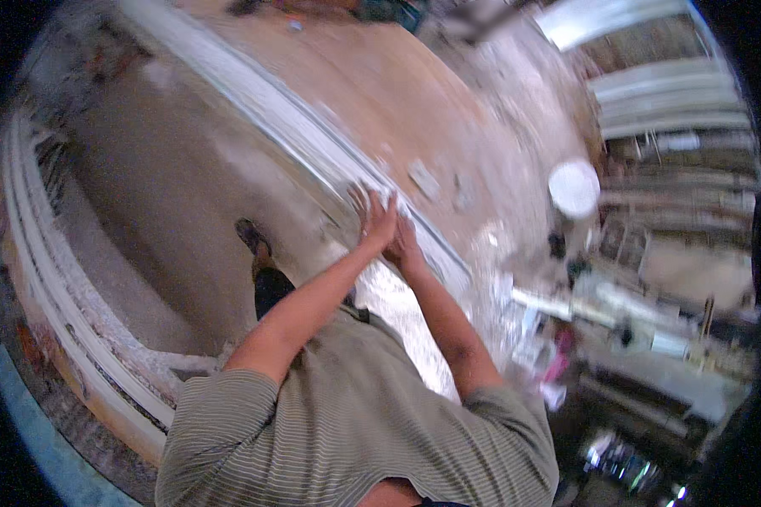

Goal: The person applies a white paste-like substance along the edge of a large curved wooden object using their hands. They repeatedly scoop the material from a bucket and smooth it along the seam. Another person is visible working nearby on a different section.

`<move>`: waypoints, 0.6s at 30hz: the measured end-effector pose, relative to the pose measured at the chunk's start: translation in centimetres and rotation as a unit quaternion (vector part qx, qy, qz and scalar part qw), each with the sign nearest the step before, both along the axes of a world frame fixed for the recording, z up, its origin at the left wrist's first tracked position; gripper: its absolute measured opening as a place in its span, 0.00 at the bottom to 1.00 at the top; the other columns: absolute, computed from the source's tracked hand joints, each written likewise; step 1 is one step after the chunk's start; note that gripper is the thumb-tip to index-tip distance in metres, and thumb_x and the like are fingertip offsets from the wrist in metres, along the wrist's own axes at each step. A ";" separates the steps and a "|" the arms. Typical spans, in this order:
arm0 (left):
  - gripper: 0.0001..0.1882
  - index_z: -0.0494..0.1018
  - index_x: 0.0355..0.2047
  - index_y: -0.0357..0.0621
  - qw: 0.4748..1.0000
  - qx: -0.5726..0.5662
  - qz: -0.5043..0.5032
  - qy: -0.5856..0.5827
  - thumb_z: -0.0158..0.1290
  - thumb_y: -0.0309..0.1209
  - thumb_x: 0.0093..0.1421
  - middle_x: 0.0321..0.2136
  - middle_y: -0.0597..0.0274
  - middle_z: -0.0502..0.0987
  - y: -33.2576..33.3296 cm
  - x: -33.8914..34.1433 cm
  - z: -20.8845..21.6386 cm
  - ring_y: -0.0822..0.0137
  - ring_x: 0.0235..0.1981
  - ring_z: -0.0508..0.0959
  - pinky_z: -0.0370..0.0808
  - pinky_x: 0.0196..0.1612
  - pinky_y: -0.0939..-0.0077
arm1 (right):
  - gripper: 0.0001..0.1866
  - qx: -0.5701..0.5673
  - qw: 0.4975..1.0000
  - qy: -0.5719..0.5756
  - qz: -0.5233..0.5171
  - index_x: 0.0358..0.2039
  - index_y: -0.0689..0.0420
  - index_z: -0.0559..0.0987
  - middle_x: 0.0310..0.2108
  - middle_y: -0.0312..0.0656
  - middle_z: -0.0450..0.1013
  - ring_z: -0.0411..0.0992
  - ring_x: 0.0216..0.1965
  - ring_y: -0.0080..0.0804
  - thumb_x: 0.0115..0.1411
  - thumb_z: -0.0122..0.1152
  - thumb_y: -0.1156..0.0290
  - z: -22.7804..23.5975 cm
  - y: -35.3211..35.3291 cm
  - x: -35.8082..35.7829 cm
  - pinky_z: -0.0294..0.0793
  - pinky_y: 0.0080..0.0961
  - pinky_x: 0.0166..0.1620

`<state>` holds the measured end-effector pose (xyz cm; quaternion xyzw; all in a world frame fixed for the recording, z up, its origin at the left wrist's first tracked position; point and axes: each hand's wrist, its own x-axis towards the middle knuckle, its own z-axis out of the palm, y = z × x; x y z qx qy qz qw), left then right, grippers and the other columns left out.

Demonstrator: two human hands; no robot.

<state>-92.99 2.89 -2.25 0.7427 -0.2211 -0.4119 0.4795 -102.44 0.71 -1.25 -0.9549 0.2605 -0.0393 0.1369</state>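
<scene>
A long white moulding strip runs slantwise from the far left to just right of my hands, with ridges along its length. My left hand lies on the strip with its fingers stretched out and slightly apart. Close against it, my right hand is also at the strip, near its right end. The left hand partly covers the right one, and the right fingers are hidden and blurred. Both forearms reach forward from my striped shirt.
The strip lies along a brownish tabletop with small white pieces on it. A round white container stands to the right. Stacked pale lengths fill the far right. More long strips curve along the left; clutter lies lower right.
</scene>
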 end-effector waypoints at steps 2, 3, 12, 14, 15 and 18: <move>0.47 0.36 0.67 0.31 1.000 -0.011 -0.025 0.003 0.38 0.56 0.64 0.67 0.33 0.33 1.2 -4.6 2.3 0.41 0.69 0.30 0.31 0.69 0.54 | 0.33 0.033 0.997 0.039 -0.062 0.58 0.56 0.64 0.46 0.59 0.71 0.70 0.46 0.57 0.55 0.57 0.56 0.8 0.6 -4.1 0.68 0.52 0.45; 0.47 0.37 0.67 0.30 0.999 -0.019 -0.027 0.003 0.39 0.56 0.64 0.67 0.33 0.34 1.7 -6.9 3.8 0.40 0.69 0.30 0.31 0.69 0.54 | 0.33 0.046 0.994 0.057 -0.082 0.58 0.56 0.64 0.45 0.59 0.71 0.70 0.46 0.57 0.55 0.58 0.55 1.7 1.1 -6.3 0.68 0.51 0.45; 0.43 0.37 0.65 0.24 0.964 -0.075 -0.228 -0.114 0.41 0.49 0.66 0.66 0.27 0.32 6.3 -25.9 4.2 0.37 0.68 0.29 0.31 0.68 0.52 | 0.27 0.063 0.984 -0.055 -0.160 0.57 0.59 0.65 0.51 0.59 0.67 0.67 0.50 0.57 0.57 0.54 0.64 3.5 4.6 -25.0 0.67 0.51 0.48; 0.43 0.36 0.65 0.24 0.959 -0.083 -0.262 -0.069 0.40 0.48 0.67 0.66 0.28 0.31 7.0 -27.2 4.9 0.39 0.68 0.28 0.31 0.68 0.53 | 0.27 0.110 0.960 -0.127 -0.225 0.57 0.59 0.65 0.51 0.59 0.67 0.67 0.50 0.57 0.57 0.53 0.66 2.9 4.8 -27.3 0.67 0.51 0.49; 0.43 0.36 0.65 0.24 0.959 -0.090 -0.266 -0.046 0.40 0.48 0.67 0.66 0.28 0.30 7.4 -27.5 5.1 0.40 0.68 0.27 0.31 0.68 0.54 | 0.27 0.139 0.941 -0.167 -0.261 0.57 0.59 0.64 0.51 0.59 0.67 0.67 0.50 0.56 0.57 0.52 0.66 2.5 5.1 -28.0 0.67 0.51 0.49; 0.40 0.37 0.65 0.26 0.953 -0.144 -0.262 -0.052 0.40 0.44 0.68 0.66 0.31 0.30 7.3 -27.4 3.9 0.41 0.69 0.30 0.33 0.69 0.57 | 0.26 0.082 0.935 -0.193 -0.287 0.57 0.60 0.64 0.51 0.58 0.67 0.67 0.50 0.56 0.58 0.51 0.68 1.1 4.8 -30.1 0.67 0.50 0.49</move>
